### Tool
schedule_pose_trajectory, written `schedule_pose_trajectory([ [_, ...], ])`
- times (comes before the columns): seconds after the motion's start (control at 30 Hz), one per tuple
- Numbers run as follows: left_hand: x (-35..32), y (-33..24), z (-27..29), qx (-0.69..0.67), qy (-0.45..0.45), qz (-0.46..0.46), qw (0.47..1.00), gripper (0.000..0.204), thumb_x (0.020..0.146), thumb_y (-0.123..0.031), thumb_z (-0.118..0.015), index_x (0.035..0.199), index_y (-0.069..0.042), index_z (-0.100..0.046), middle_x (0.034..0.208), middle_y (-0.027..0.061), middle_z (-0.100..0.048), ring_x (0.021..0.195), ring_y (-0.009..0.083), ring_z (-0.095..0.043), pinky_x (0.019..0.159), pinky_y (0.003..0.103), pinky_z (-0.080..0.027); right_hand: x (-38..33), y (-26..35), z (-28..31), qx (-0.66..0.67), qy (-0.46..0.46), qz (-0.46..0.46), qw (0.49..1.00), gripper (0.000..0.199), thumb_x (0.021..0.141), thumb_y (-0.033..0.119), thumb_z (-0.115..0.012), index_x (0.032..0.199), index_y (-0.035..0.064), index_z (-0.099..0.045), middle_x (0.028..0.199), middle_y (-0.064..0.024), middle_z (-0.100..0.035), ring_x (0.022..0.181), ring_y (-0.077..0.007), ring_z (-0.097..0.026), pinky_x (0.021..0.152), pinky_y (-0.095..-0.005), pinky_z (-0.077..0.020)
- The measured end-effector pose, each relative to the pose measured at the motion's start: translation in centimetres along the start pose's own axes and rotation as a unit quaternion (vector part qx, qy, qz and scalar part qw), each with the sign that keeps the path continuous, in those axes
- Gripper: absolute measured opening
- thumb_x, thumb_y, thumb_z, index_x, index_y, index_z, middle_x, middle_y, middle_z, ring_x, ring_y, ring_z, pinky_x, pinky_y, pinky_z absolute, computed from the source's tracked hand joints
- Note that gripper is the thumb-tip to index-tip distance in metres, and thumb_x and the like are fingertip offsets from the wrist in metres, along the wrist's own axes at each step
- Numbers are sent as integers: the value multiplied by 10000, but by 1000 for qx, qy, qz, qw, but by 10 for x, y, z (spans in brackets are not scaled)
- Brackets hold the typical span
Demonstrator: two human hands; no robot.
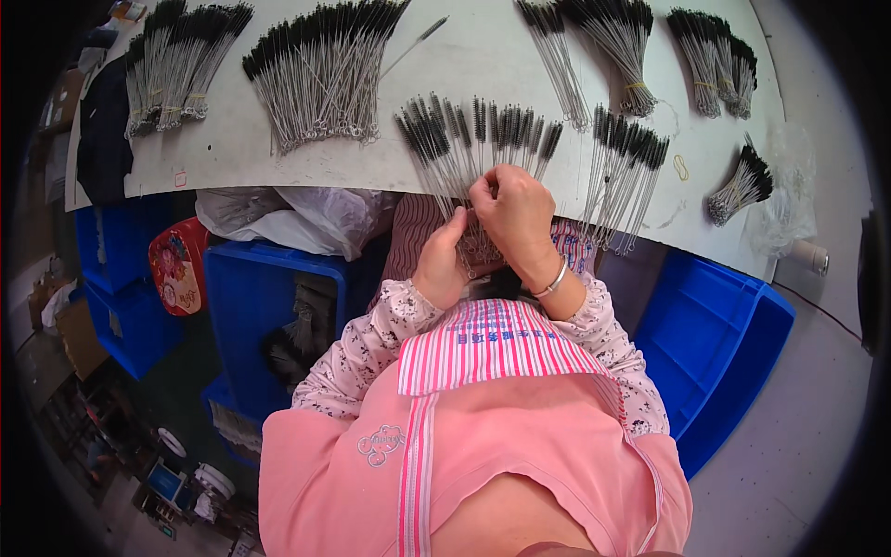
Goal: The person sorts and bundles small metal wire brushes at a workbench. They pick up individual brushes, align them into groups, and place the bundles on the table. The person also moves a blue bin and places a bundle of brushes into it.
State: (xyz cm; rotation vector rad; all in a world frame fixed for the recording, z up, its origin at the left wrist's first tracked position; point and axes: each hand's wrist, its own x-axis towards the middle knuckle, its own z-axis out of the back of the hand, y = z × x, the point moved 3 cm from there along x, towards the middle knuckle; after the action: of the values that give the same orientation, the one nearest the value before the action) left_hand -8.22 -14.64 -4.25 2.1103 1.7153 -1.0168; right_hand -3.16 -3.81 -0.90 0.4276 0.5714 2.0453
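A fanned bunch of thin brushes (436,139), with black bristle heads and twisted wire stems, stands up at the table's near edge. My left hand (441,260) is closed round the lower stems, whose looped ends hang below it. Over the same bunch, my right hand (515,213) has its fingers curled in a pinch; its fingertips touch the stems, but what lies between them is hidden. Just right of my hands lies a second group of brushes (626,176), its looped ends sticking out past the table edge.
On the white table (353,172) lie a large brush pile (325,74), tied bundles (181,70) at far left and more bundles (710,60) at far right. A yellow rubber band (681,167) is nearby. Blue crates (715,343) stand below the edge; a plastic bag (320,218) covers one.
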Motion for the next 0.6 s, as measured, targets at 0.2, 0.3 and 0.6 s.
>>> schedule_pose_trajectory([
  [0.2, 0, 0, 0, 6, -12, -2, 1000, 378, 960, -392, -301, 1179, -122, -449, 1116, 91, -553, 1038, 239, -549, 902, 507, -427, 2, -4, 2, 78, 24, -39, 996, 142, 715, 153, -603, 688, 18, -635, 624, -129, -608, 570, -279, -604, 533, -354, -470],
  [0.3, 1, 1, 4, 6, -11, 2, 1000, 391, 959, -402, -299, 1183, -120, -451, 1109, 91, -557, 1039, 238, -549, 907, 505, -423, 3, -5, 2, 82, 11, -38, 996, 157, 715, 175, -597, 655, 31, -616, 665, -137, -610, 601, -323, -597, 544, -407, -472],
  [0.6, 0, 1, 1, 3, -10, 3, 1000, 409, 952, -423, -308, 1172, -114, -463, 1057, 82, -575, 988, 237, -567, 888, 477, -436, 7, -1, 5, 45, -16, 1, 999, 174, 761, 224, -612, 719, 55, -614, 699, -111, -609, 593, -308, -595, 531, -390, -472],
])
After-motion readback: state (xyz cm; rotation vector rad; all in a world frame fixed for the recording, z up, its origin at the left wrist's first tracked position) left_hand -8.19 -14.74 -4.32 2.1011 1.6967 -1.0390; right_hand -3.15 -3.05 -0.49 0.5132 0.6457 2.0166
